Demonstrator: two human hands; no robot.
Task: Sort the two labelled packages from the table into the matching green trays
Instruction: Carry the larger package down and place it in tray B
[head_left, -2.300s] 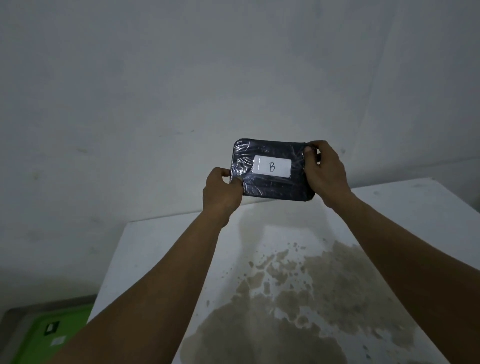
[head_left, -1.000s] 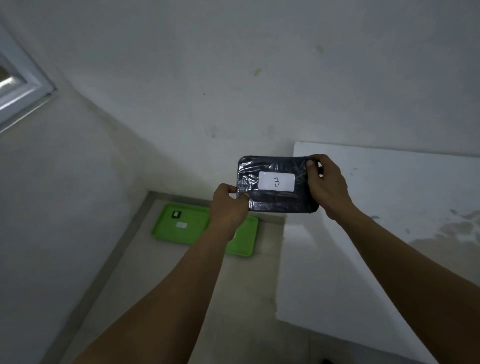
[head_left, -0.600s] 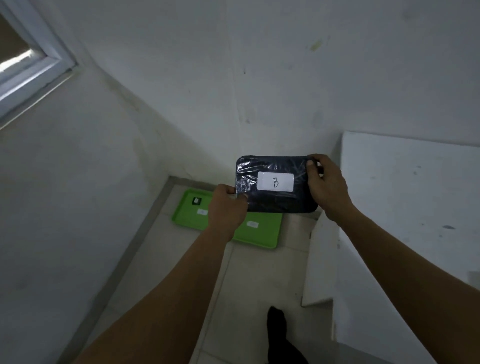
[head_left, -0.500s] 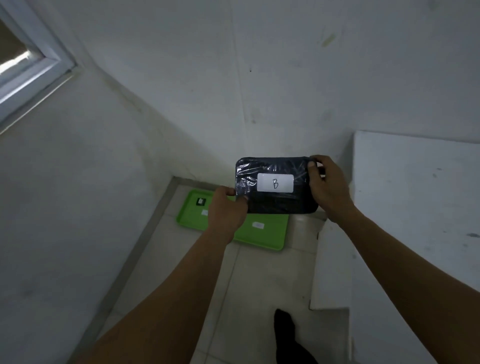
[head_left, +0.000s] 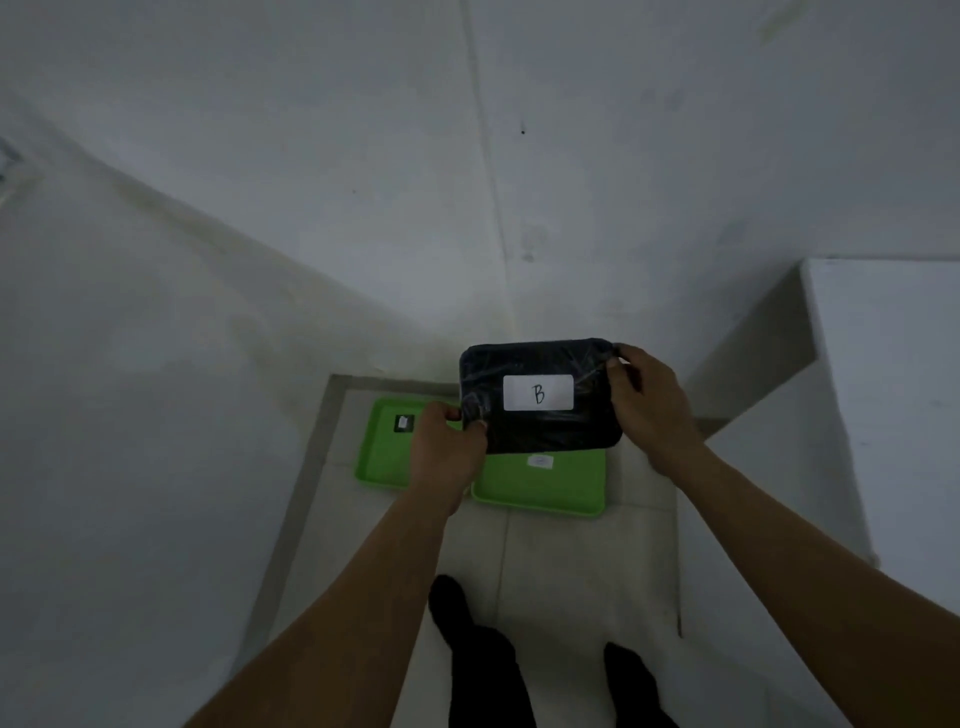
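Observation:
A dark plastic-wrapped package (head_left: 540, 426) with a white label reading "B" is held in the air by both hands. My left hand (head_left: 445, 452) grips its lower left corner and my right hand (head_left: 649, 405) grips its right edge. Below it, two green trays lie side by side on the floor in the corner. The left tray (head_left: 382, 457) carries a small dark tag with a white patch. The right tray (head_left: 540, 488) carries a small white label whose writing is too small to read. The package covers the far part of the right tray.
White walls meet in a corner behind the trays. The white table (head_left: 883, 415) stands at the right, its side close to the right tray. My legs and dark-socked feet (head_left: 483, 649) stand on the tiled floor just before the trays.
The view has swung left from the stained table top down to the floor corner. I have stepped closer to the trays, carrying the package over them. Both hands keep the same grip.

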